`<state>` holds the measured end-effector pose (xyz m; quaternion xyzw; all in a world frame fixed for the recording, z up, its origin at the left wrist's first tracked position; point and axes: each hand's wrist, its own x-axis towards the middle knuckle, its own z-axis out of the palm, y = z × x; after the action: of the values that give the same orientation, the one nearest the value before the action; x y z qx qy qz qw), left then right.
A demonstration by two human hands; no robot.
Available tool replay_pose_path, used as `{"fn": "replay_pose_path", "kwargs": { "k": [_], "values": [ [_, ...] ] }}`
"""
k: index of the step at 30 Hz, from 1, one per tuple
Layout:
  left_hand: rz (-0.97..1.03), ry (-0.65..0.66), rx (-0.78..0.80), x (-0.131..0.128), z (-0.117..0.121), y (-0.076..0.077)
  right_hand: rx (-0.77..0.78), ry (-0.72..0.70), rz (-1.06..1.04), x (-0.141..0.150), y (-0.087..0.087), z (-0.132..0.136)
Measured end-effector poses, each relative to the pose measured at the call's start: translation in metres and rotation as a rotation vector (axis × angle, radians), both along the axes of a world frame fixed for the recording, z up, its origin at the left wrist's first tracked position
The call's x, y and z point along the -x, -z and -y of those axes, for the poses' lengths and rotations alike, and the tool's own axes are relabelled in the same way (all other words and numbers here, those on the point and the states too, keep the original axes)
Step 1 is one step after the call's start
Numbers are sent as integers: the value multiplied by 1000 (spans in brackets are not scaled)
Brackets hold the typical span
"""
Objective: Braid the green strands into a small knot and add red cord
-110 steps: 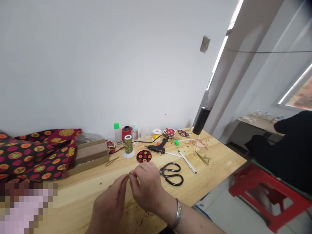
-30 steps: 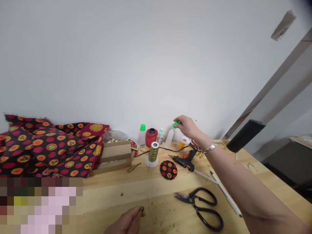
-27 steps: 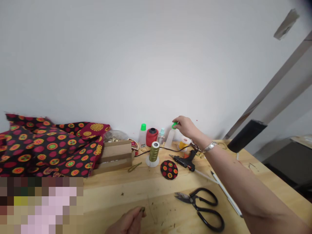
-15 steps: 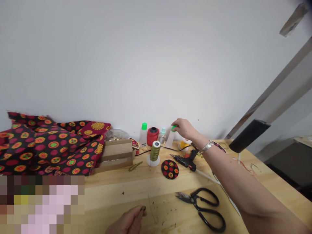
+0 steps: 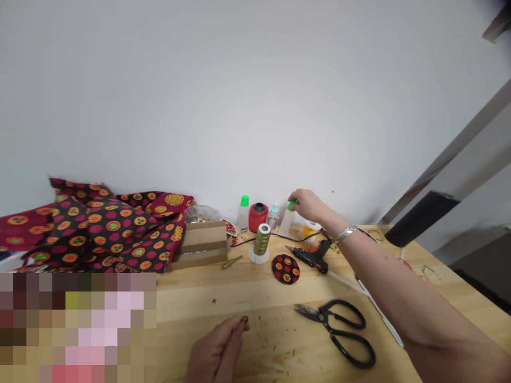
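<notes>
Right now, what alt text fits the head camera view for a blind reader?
A right hand holds a green cap atop a clear bottle at the back of a wooden table, while a left hand pinches something small.

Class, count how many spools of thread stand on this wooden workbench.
3: an olive-green spool on a white stand, a red spool by the wall, a yellow spool further right. More may be hidden.
</notes>
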<state>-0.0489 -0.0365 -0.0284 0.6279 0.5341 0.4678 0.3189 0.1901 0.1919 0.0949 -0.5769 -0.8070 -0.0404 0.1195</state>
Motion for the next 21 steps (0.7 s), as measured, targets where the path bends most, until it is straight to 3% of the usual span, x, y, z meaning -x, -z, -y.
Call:
{"fn": "replay_pose_path", "kwargs": {
  "k": [4,16,21],
  "values": [
    [-29,-51,24,-2,0,-4,10,36,12,2,-2,-1],
    [-75,-8,102,-2,-2,-7,15,74,-5,1,-6,5],
    [-6,-17,138,-3,-2,-9,-113,216,-40,0,-20,33]
  ]
}}
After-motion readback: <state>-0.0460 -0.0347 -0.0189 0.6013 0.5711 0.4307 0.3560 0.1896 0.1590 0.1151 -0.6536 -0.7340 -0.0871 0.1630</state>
